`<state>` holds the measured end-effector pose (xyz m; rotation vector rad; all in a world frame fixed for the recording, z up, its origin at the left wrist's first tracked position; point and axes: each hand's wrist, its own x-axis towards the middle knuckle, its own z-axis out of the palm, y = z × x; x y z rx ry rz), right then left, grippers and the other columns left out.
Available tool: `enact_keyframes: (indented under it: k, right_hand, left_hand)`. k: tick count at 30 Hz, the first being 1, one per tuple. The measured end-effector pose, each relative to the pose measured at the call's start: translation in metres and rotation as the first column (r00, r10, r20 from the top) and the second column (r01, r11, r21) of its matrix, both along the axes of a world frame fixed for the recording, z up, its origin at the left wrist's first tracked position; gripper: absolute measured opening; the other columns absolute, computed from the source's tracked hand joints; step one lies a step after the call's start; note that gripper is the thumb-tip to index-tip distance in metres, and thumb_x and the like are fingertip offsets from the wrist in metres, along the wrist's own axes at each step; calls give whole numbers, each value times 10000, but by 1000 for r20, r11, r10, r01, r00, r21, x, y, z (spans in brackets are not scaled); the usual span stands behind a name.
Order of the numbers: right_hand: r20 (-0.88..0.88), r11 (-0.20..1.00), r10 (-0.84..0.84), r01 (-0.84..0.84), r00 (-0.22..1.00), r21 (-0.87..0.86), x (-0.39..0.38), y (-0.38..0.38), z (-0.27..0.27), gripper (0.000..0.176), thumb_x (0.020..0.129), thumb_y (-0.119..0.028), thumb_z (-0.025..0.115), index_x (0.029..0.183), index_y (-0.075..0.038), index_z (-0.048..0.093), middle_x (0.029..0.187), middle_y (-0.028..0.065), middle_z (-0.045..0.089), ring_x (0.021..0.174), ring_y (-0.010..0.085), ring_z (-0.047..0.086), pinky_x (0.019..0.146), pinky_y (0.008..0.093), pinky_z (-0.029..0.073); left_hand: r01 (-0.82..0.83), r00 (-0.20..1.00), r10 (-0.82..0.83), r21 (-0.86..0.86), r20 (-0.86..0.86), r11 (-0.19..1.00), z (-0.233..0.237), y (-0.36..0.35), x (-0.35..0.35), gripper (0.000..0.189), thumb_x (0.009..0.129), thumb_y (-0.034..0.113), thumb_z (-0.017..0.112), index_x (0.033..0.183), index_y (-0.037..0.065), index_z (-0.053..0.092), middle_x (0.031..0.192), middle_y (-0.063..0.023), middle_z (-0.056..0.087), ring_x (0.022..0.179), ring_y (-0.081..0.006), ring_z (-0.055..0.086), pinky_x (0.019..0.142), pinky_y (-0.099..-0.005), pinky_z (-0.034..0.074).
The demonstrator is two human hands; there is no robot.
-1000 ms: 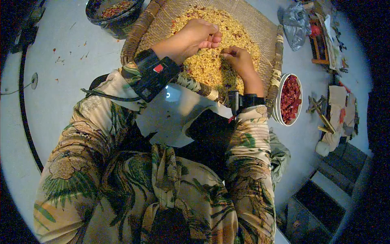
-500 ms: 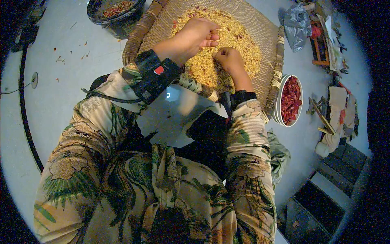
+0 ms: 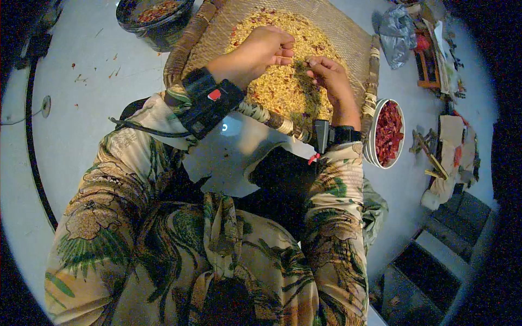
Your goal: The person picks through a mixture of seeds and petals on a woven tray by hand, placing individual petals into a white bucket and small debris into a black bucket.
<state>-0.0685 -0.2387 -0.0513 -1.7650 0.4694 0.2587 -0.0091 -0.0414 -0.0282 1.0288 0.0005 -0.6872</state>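
A woven tray (image 3: 356,51) holds a wide layer of small yellow seeds or flakes (image 3: 283,89), mixed with dark red bits. My left hand (image 3: 266,46) hovers over the far middle of this layer, its fingers curled inward; whatever they hold is hidden. Just right of it, my right hand (image 3: 333,79) has thumb and forefinger pinched near a tiny dark piece, too small to name. A small gap separates the two hands. Both wrists wear black straps.
Right of the tray stands a white bowl (image 3: 389,133) of dried red pieces, like chillies. A black bucket (image 3: 157,27) with reddish scraps is at the upper left. A grey plastic bag (image 3: 397,35) and dark boxes (image 3: 429,266) lie on the right. Scraps dot the floor.
My right hand has moved right and turned, lifting away from the seed layer with thumb and forefinger now showing. My left hand has stayed almost in place.
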Motion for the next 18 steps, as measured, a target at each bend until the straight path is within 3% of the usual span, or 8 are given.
enact_keyframes:
  k: [4,7,10,13,14,18]
  right_hand:
    - [-41,999,-28,28,999,-17,-1,-6,-9,254,808,-200,567,1021,-62,559,841,-19,593,645,49,541,557,179,408]
    - [68,989,-149,150,986,0,-3,-5,-16,239,797,-186,582,991,-47,574,803,-3,602,616,66,537,549,197,417]
    - [91,942,74,-40,993,-333,2,-23,-46,205,784,-179,597,923,-27,603,722,2,598,591,93,534,541,225,423]
    - [80,799,240,-151,967,-582,2,-18,-66,207,717,-230,621,789,-36,634,753,120,631,672,231,600,625,354,468]
    - [-45,703,246,-210,968,-680,0,-6,-51,246,685,-275,619,787,-52,634,758,149,619,713,296,597,658,390,460]
    - [-159,566,215,-255,964,-784,-1,22,-34,250,673,-280,605,767,-50,631,751,158,616,723,328,589,660,404,459]
  left_hand:
    - [18,1000,-18,-28,5,999,-1,3,-1,111,798,116,514,721,38,497,676,-50,502,611,-154,525,545,-284,485]
    - [23,999,-24,-22,-25,999,-5,0,2,117,800,117,513,714,38,501,665,-45,503,608,-149,526,538,-280,480]
    - [13,1000,-13,-9,-19,1000,-1,1,2,120,800,117,517,711,37,505,653,-42,502,605,-145,526,531,-275,475]
    - [40,998,-41,-32,-40,999,-5,1,5,125,799,120,522,707,37,504,654,-43,503,606,-145,528,529,-278,479]
    - [42,999,-43,-33,-30,999,-5,2,5,124,799,120,522,710,37,502,658,-45,504,606,-146,529,529,-281,480]
    - [37,999,-37,-31,-10,999,-7,3,6,113,797,120,524,729,34,498,674,-53,505,608,-152,532,531,-291,487]
